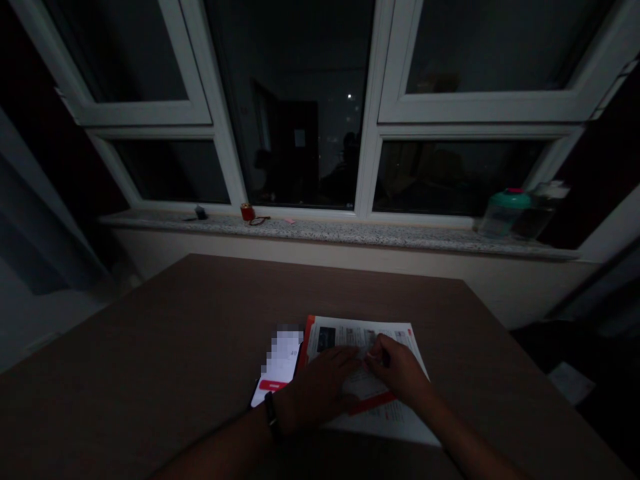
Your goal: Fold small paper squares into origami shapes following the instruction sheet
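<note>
A printed booklet with an orange-red edge lies on the table in front of me, with small pictures and text on its page. My left hand rests flat across the page's left part, fingers stretched out, and a dark band circles that wrist. Over the page's upper middle, my right hand is closed in a pinch. Whatever it may hold is too dark and small to make out. Beneath the booklet's lower edge shows another printed sheet. Left of the booklet lies a phone with a lit screen, partly pixelated.
The brown table reaches toward a speckled windowsill. On the sill stand a teal-lidded bottle, a clear bottle behind it, a small red jar and a small dark bottle. Dark windows rise above.
</note>
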Demonstrator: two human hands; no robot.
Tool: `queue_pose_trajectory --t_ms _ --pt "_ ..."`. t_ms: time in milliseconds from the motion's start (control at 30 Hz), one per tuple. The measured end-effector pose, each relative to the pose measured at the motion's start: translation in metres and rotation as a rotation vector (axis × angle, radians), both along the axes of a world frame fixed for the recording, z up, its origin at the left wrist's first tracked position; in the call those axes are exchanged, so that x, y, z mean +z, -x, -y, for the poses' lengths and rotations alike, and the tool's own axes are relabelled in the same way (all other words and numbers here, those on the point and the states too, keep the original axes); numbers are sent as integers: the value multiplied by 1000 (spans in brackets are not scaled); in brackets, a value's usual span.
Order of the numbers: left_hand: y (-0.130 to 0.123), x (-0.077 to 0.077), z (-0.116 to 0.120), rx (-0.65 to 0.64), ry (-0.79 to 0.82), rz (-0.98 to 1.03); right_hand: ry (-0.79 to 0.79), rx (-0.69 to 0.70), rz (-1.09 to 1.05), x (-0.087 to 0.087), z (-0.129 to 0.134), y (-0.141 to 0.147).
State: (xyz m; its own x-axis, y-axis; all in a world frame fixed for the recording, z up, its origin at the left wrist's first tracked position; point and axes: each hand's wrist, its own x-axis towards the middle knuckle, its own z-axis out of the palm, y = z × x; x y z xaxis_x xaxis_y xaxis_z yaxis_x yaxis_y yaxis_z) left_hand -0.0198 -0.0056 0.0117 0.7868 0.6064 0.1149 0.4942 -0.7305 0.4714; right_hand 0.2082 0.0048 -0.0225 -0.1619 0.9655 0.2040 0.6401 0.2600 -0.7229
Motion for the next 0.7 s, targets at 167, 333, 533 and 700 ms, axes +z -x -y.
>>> queue_pose_trajectory --t_ms 167,333,533,700 --pt "0 3 1 -5 13 15 5 23 -14 1 0 0" --pt "0 3 0 -6 34 20 10 35 -2 0 0 0" --pt "0 1 0 -11 -13 -15 -15 -69 4 -5 -2 -1" --pt "-1 2 1 -3 -32 -5 -18 10 -10 -5 -3 -1"
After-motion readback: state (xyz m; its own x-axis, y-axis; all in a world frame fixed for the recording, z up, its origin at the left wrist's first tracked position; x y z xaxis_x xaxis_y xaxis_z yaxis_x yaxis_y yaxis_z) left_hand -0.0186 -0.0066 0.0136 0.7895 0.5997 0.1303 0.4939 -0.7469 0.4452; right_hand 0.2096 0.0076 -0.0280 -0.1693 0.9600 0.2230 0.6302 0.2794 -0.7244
